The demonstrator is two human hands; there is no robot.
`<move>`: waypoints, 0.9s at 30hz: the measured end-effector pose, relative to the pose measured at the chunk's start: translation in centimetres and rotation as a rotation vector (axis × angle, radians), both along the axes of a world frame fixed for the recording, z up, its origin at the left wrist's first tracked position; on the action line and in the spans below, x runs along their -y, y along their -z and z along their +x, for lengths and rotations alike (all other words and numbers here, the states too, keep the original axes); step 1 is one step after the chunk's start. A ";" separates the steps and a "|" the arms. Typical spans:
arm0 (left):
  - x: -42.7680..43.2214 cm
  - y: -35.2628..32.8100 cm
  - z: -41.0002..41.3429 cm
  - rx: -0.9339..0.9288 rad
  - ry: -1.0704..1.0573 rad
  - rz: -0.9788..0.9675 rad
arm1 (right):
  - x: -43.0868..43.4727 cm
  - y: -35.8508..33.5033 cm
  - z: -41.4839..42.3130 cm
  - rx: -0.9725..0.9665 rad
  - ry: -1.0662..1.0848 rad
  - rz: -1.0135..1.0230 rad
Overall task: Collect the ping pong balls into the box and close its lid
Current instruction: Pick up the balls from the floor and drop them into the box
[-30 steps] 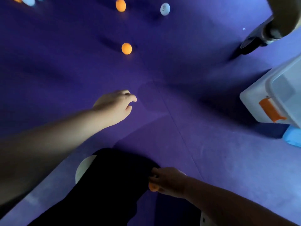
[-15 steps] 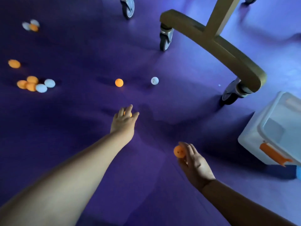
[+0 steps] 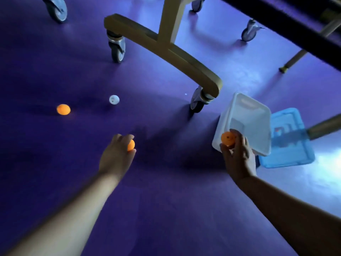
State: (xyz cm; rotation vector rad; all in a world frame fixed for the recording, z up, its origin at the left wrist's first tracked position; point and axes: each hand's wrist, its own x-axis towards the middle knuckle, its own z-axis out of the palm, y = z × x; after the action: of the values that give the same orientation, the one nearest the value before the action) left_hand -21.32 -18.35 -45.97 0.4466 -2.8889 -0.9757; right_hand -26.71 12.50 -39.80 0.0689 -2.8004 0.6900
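Right hand (image 3: 238, 159) has its fingertips (image 3: 226, 147) pinched around an orange ball (image 3: 228, 138), which sits right at the near rim of the clear box (image 3: 258, 115), basically over the edge. Looks to me like a drop-in is about to happen. Left hand (image 3: 117, 156) is curled over another orange ball (image 3: 131, 145), fingers wrapped around it so only a sliver of orange peeks out; can't tell if it's lifted or still pressed to the floor (image 3: 166, 200).

Progress-wise, I'd call it early. The box looks empty as far as I can see through its walls, so nothing is banked yet. Two balls are in hand, and two more sit loose on the floor well away from the box: a loose orange ball (image 3: 63, 109) off to the left and a white ball (image 3: 114, 99) near it. The lid (image 3: 287, 143) is off, lying flat just beside the box on its far-right side, so closing is all still to do.

Materials: the balls are smooth, matte little spheres, light stuff that will roll off at a nudge. The box is translucent, frosty plastic with rounded corners, tilted a bit from this angle. The lid is see-through blue plastic with moulded ridges. The floor is a purple mat, slightly sheeny. A tan wheeled stand (image 3: 166, 47) with metal casters stands behind it all.
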 end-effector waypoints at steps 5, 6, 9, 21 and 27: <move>-5.8 -4.0 -2.2 -0.271 0.309 0.048 | -5.0 -1.7 -5.2 0.029 0.222 -0.039; -6.9 -4.9 -2.5 -0.305 0.333 0.063 | -5.5 -2.0 -5.9 0.053 0.231 -0.018; -9.6 -6.8 -2.9 -0.373 0.405 0.090 | -6.6 -2.3 -7.3 0.150 0.255 -0.015; -14.0 -8.2 -2.4 -0.304 0.390 0.086 | -7.9 -0.6 -3.6 0.513 -0.028 0.279; -14.4 -8.6 -2.2 -0.291 0.311 0.130 | -7.6 0.1 -0.7 0.112 -0.478 0.708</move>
State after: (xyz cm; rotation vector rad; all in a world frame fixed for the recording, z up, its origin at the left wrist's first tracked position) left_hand -23.54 -3.95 -37.40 -0.1383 -2.6847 -1.1628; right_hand -27.39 20.15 -39.94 0.8651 -3.0067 -0.2633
